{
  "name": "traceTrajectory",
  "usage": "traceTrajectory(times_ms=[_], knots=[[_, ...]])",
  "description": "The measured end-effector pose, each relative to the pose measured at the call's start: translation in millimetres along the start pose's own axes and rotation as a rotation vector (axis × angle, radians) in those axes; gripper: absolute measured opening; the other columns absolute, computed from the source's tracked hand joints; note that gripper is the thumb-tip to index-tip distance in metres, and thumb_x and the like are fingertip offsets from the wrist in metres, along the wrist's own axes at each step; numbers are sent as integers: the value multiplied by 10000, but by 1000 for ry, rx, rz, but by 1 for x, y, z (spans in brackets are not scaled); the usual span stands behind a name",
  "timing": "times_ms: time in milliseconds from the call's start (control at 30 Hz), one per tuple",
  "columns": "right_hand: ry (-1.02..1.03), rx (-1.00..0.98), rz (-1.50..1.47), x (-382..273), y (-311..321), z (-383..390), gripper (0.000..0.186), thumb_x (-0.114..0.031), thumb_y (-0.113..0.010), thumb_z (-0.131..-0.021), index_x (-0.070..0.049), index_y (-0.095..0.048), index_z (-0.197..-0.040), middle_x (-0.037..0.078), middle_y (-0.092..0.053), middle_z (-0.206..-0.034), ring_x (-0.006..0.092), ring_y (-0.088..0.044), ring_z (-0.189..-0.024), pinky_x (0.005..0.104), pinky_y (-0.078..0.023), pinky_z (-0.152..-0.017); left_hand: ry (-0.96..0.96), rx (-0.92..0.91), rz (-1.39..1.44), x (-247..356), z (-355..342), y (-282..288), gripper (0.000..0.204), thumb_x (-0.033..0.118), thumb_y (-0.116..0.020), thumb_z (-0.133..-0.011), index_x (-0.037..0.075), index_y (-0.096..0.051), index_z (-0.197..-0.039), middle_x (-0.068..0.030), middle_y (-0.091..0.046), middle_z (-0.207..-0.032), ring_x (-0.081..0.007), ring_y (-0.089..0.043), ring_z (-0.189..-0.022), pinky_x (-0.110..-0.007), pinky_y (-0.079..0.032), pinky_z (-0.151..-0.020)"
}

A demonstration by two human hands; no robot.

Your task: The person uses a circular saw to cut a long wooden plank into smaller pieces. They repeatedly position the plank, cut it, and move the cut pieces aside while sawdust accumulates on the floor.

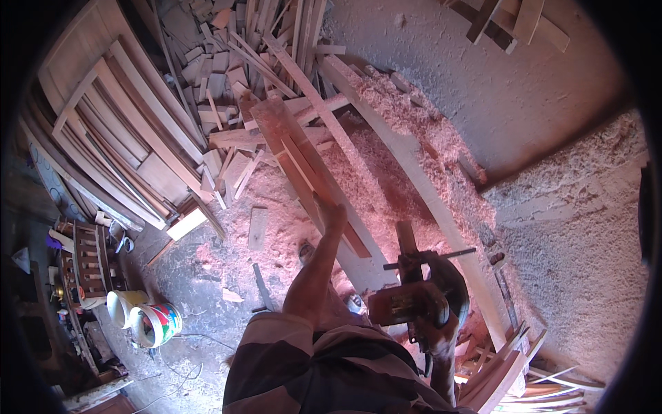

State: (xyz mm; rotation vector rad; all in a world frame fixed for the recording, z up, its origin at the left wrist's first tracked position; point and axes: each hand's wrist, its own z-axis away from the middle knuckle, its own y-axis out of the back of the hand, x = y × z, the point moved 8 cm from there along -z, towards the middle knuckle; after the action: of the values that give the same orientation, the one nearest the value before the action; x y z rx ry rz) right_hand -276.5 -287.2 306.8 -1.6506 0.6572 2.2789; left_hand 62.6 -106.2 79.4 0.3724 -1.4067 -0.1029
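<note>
My left hand (331, 212) grips a narrow reddish wooden strip (353, 240), its fingers partly hidden around the wood. The strip lies lengthwise on a long, wide plank (369, 272) that slants away from me toward the far left. In my right hand (441, 332) is a dark electric planer (408, 297), with a thin rod sticking out crosswise near its front. The planer is just right of the plank's near end; whether it touches any wood cannot be made out. My feet show partly beside the plank.
Pink-lit shavings (441, 131) cover the floor around a long beam (431, 190) on the right. Offcuts (217, 76) are heaped at the far end. Wooden frames (131, 117) lean at the left. Two buckets (157, 324) and a cable (186, 376) lie at the lower left.
</note>
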Motion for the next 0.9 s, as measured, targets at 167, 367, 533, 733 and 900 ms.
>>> traceTrajectory(times_ms=[167, 367, 533, 733, 900], knots=[[65, 0, 225, -13, -13, 6, 354, -104, -727, -749, 39, -666, -1067, 98, -700, -827, 150, -650, -729, 322, -528, -653, 46, 7, -21, -8, 8, 6, 889, 4, -570, -736, -103, -131, -1501, -369, -360, -1437, -496, -401, -1344, -461, -315, -1181], [92, 33, 243, -25, -18, 15, 341, -109, -741, -742, 32, -666, -1043, 100, -697, -818, 155, -652, -731, 332, -530, -667, 54, -27, -58, 5, 20, 0, 926, -15, -573, -717, -100, -108, -1512, -346, -343, -1459, -480, -391, -1361, -446, -308, -1187], [97, -75, 347, -33, -24, 25, 445, -115, -794, -732, 32, -654, -1128, 148, -718, -874, 222, -704, -769, 362, -555, -710, 25, 1, -55, -9, -45, 7, 931, -1, -587, -727, -102, -103, -1515, -329, -344, -1471, -462, -397, -1366, -433, -312, -1184], [192, -169, 364, -21, -42, 23, 476, -130, -808, -741, 24, -652, -1163, 179, -722, -930, 278, -720, -834, 381, -558, -737, 11, -229, 135, 2, -49, 24, 788, 155, -587, -885, -102, -193, -1517, -336, -368, -1491, -428, -401, -1390, -420, -322, -1177], [268, -242, 355, -29, -73, 15, 527, -134, -803, -747, 1, -648, -1232, 190, -727, -1003, 308, -727, -950, 404, -561, -825, -487, -223, -304, 36, -51, 107, 706, 79, -599, -868, 27, -343, -1523, -247, -382, -1535, -394, -388, -1415, -434, -348, -1161]])
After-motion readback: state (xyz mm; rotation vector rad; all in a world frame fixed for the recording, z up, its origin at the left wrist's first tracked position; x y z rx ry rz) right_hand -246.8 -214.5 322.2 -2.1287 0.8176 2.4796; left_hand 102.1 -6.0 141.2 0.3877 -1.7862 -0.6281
